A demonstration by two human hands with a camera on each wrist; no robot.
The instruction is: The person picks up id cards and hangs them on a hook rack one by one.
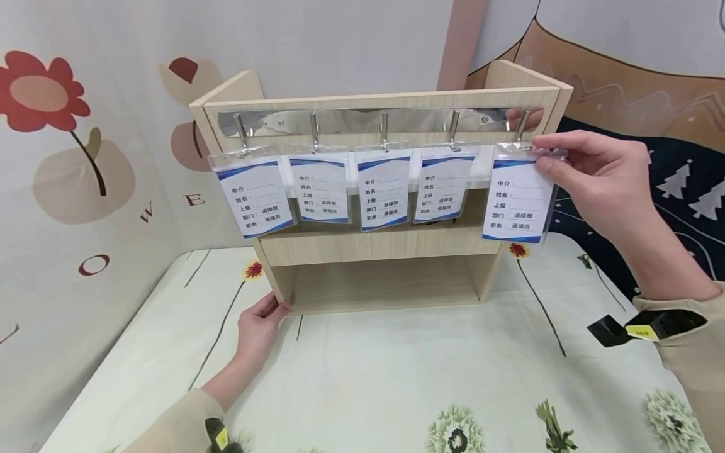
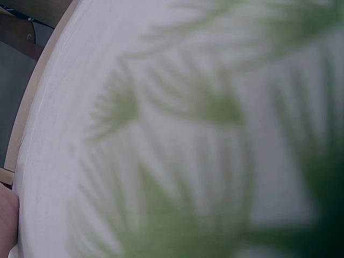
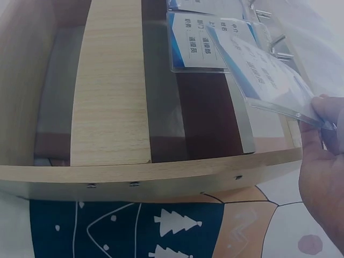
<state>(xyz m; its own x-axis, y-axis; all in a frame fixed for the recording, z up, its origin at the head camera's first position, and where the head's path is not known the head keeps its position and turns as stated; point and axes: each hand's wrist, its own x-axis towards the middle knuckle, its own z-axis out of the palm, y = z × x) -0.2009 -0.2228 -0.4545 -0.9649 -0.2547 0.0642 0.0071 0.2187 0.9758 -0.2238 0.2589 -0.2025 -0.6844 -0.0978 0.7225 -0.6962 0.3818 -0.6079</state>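
Note:
In the head view my right hand [image 1: 603, 173] pinches the upper right corner of a badge holder [image 1: 515, 195] between thumb and fingers. This badge hangs at the rightmost metal hook [image 1: 522, 126] of a wooden rack [image 1: 374, 245]. In the right wrist view the same badge [image 3: 269, 75] tilts outward from the hooks, its corner in my right hand [image 3: 325, 156]. My left hand [image 1: 260, 327] holds the rack's lower left corner, thumb at the front; its other fingers are partly hidden. Only a bit of that hand [image 2: 7, 217] shows in the left wrist view.
Several more clear badge holders [image 1: 384, 192] with blue-and-white cards hang from the other hooks along a shiny metal strip [image 1: 348, 119]. The rack stands on a flower-print tablecloth [image 1: 362, 371]. Patterned curtains [image 1: 130, 82] rise behind and beside it.

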